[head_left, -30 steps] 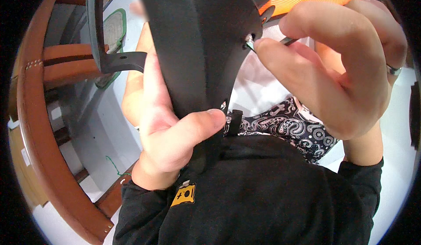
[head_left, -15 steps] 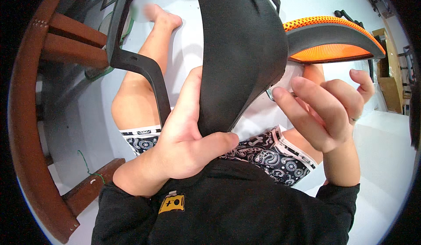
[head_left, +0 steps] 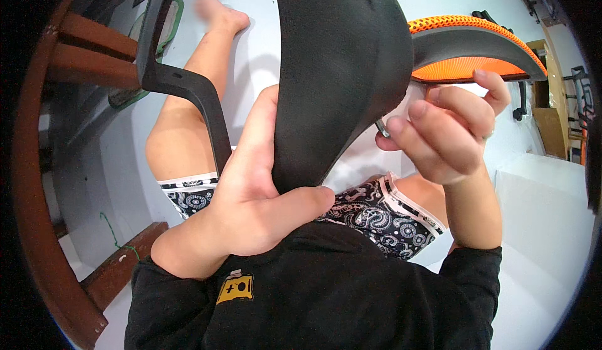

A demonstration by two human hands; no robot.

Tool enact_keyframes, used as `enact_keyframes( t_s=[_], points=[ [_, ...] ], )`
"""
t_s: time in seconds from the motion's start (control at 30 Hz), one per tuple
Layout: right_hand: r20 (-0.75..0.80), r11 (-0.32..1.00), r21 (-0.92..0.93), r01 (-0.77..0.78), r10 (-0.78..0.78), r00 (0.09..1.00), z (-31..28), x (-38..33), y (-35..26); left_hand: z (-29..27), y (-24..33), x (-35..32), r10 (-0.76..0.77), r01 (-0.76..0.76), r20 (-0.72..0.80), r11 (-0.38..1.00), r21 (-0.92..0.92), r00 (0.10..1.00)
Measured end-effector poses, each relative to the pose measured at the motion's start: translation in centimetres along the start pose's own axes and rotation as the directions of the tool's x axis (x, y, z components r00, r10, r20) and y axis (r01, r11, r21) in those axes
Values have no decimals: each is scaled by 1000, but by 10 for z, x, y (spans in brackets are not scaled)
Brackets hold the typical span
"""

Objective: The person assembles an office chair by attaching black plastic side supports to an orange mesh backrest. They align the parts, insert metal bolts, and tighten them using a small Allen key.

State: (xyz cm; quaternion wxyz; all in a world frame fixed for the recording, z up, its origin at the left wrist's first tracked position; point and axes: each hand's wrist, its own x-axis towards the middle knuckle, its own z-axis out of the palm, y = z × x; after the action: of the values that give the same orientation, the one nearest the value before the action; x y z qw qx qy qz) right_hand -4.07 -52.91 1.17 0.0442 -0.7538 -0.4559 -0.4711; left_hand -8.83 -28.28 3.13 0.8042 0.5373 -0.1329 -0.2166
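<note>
An office chair's black seat [head_left: 342,80] stands on edge in front of me. My left hand [head_left: 257,193] grips its near end, with the thumb on one face and the fingers along the other. Beside the seat's right side, my right hand [head_left: 448,130] is closed, thumb and index finger pinching a small shiny metal piece [head_left: 382,127]. Its far end meets the seat's edge, and my fingers cover the rest, so I cannot tell its kind. A black armrest frame [head_left: 188,82] bends along the left. Joined on the right is the black-framed backrest with orange mesh [head_left: 470,68].
My bare legs lie on either side of the chair on the pale floor [head_left: 263,55]. Brown wooden furniture [head_left: 94,65] lines the left, with a green string [head_left: 113,231] near it. A cardboard box [head_left: 550,115] stands at the far right.
My right hand has shifted slightly up and left, and its fingers have curled in more. The chair and my left hand appear slightly further left in view; the left hand keeps its grip.
</note>
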Motion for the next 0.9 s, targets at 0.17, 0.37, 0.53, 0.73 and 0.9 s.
enact_keyframes(
  t_s=[0.17,0.37,0.53,0.73,0.9],
  points=[
    [-86,989,41,-142,146,986,23,6,-12,-21,2,8,267,-254,-10,927,277,964],
    [-98,928,48,-369,372,923,28,-1,-44,-23,26,-4,682,-697,288,450,559,672],
    [-124,918,33,-396,397,909,42,3,-46,-14,40,-16,539,-806,601,360,469,590],
    [-70,933,10,-361,360,930,35,5,-35,-4,38,-11,509,-838,667,363,408,545],
    [-78,922,38,-386,388,918,39,2,-36,-2,31,-12,497,-854,699,375,361,514]
  ],
)
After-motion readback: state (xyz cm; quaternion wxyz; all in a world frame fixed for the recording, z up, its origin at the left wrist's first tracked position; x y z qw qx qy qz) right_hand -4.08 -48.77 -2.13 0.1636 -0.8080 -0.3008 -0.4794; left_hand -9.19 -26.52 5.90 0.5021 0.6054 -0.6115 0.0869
